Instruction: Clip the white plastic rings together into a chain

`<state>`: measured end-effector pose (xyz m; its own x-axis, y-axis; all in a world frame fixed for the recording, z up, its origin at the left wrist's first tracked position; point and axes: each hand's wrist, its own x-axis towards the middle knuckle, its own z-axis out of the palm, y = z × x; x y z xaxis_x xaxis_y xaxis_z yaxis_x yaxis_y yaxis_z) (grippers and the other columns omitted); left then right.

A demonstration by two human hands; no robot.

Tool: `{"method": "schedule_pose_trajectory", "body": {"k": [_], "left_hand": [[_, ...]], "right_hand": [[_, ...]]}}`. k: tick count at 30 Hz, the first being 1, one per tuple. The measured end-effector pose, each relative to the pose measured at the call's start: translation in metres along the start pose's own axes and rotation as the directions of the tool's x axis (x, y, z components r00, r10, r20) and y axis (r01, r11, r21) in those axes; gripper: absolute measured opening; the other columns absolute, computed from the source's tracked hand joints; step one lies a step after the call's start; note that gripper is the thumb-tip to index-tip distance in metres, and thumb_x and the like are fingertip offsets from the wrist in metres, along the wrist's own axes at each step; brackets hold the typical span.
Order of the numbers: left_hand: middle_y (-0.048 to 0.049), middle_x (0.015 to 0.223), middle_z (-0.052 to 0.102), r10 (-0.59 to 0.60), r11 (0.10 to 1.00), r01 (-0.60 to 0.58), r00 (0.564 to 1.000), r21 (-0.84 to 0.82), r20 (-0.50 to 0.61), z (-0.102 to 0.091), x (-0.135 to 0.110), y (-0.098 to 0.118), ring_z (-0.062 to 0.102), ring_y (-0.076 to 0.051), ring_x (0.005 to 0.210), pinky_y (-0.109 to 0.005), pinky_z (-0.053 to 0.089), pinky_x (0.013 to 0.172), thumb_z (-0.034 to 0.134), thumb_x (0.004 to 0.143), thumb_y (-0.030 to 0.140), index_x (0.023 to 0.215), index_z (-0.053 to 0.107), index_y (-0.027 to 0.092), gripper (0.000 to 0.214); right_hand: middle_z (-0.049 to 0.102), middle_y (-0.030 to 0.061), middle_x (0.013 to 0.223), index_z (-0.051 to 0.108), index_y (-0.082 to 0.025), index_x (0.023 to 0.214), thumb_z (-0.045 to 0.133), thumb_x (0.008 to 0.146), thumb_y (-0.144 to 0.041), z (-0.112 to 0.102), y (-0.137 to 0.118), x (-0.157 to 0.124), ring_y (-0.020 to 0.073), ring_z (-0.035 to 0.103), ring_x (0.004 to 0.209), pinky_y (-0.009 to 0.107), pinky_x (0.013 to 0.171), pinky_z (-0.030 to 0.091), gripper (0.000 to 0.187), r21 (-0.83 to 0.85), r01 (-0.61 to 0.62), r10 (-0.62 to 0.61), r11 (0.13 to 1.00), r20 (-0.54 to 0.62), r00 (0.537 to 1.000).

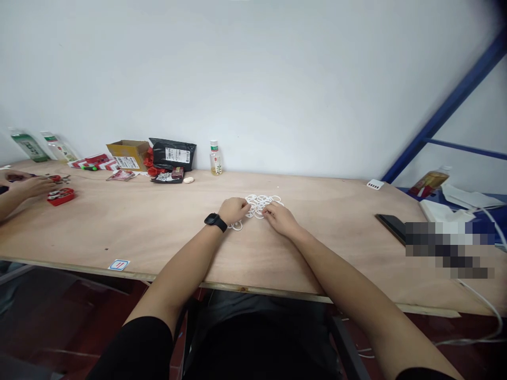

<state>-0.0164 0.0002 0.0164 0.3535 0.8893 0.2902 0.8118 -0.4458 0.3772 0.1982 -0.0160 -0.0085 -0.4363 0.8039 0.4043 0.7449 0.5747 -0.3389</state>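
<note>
A pile of several white rings (262,203) lies on the plywood table (158,221) in front of me. My left hand (233,210), with a black watch (215,221) on its wrist, rests at the pile's left edge with fingers curled over some rings. My right hand (280,217) sits at the pile's right edge, fingertips pinched on a ring. One loose white ring (236,227) lies just below my left hand.
Another person's hands (29,186) work at the far left beside a red tray (60,196). A cardboard box (127,153), black bag (173,154) and small bottle (215,158) stand by the wall. A dark phone (390,224) lies right; a blue rack (447,105) rises there.
</note>
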Motion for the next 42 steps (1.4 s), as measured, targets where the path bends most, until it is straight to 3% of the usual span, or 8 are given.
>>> {"method": "schedule_pose_trajectory", "body": {"k": [3,6,12,19,23,29,34,42], "left_hand": [[-0.0042,0.062,0.063,0.000,0.943,-0.012,0.999,-0.332,-0.036,0.006,0.002,0.003,0.053,-0.015,0.061,-0.026,0.035,0.059,0.040,0.090,0.043,0.067,0.066,0.014,0.045],[-0.0041,0.069,0.067,-0.022,0.768,0.029,1.000,-0.640,0.019,0.013,0.005,0.005,0.054,-0.012,0.060,-0.024,0.040,0.059,0.050,0.085,0.043,0.077,0.069,0.011,0.038],[-0.0070,0.079,0.071,-0.114,0.548,0.082,0.993,-0.832,0.022,0.023,0.006,0.007,0.060,-0.012,0.063,-0.024,0.046,0.060,0.071,0.071,0.031,0.093,0.071,0.009,0.032],[-0.0085,0.088,0.074,0.088,0.647,-0.116,0.993,-0.754,-0.078,0.021,-0.002,0.017,0.065,-0.016,0.076,-0.026,0.050,0.069,0.066,0.079,0.039,0.093,0.074,0.012,0.032],[-0.0059,0.075,0.071,0.036,0.648,-0.066,0.998,-0.759,-0.055,0.026,-0.002,0.016,0.061,-0.012,0.059,-0.023,0.048,0.057,0.066,0.080,0.040,0.095,0.070,0.011,0.034],[-0.0061,0.075,0.069,0.046,0.518,0.029,0.997,-0.855,0.062,0.034,0.002,0.011,0.061,-0.011,0.059,-0.023,0.049,0.055,0.072,0.074,0.043,0.088,0.064,0.010,0.037],[-0.0021,0.063,0.064,0.061,0.590,0.013,0.996,-0.807,0.060,0.030,0.003,0.008,0.058,-0.010,0.056,-0.021,0.045,0.054,0.075,0.070,0.042,0.074,0.064,0.010,0.034],[-0.0036,0.070,0.066,0.077,0.685,-0.077,0.996,-0.724,-0.034,0.029,0.002,0.011,0.057,-0.011,0.061,-0.021,0.044,0.058,0.067,0.076,0.042,0.080,0.066,0.011,0.031]], "right_hand": [[0.059,0.0054,0.094,0.064,-0.021,0.090,0.048,0.091,-0.017,-0.003,-0.006,0.000,0.0175,0.055,0.089,0.029,0.079,0.042,0.017,0.091,0.139,-0.133,0.986,-0.064,0.989],[0.057,0.0057,0.094,0.065,-0.021,0.091,0.047,0.091,-0.018,-0.004,-0.012,-0.001,0.0173,0.055,0.088,0.029,0.079,0.043,0.018,0.124,0.182,-0.172,0.975,-0.091,0.981],[0.063,0.0054,0.090,0.066,-0.021,0.092,0.057,0.086,-0.027,-0.002,-0.012,0.000,0.0181,0.056,0.082,0.030,0.075,0.045,0.012,0.226,0.031,0.008,0.974,-0.171,0.985],[0.068,0.0027,0.080,0.069,-0.020,0.087,0.059,0.082,-0.037,0.000,-0.007,0.002,0.0156,0.057,0.068,0.028,0.065,0.045,0.020,0.431,-0.125,0.239,0.894,-0.221,0.946],[0.070,0.0043,0.087,0.070,-0.020,0.091,0.058,0.083,-0.036,0.000,-0.007,0.001,0.0163,0.060,0.073,0.028,0.067,0.046,0.022,0.475,-0.092,0.212,0.875,-0.206,0.955],[0.069,0.0042,0.084,0.070,-0.020,0.088,0.057,0.086,-0.034,-0.002,-0.009,0.000,0.0171,0.060,0.077,0.028,0.071,0.045,0.018,0.396,-0.018,0.103,0.918,-0.192,0.976],[0.069,0.0038,0.083,0.068,-0.020,0.087,0.053,0.087,-0.030,-0.004,-0.012,-0.001,0.0174,0.060,0.078,0.028,0.072,0.044,0.018,0.370,-0.015,0.076,0.929,-0.153,0.985],[0.069,0.0032,0.084,0.068,-0.020,0.089,0.054,0.085,-0.033,-0.002,-0.011,0.002,0.0174,0.060,0.078,0.029,0.072,0.046,0.019,0.456,-0.058,0.135,0.888,-0.139,0.981]]}}
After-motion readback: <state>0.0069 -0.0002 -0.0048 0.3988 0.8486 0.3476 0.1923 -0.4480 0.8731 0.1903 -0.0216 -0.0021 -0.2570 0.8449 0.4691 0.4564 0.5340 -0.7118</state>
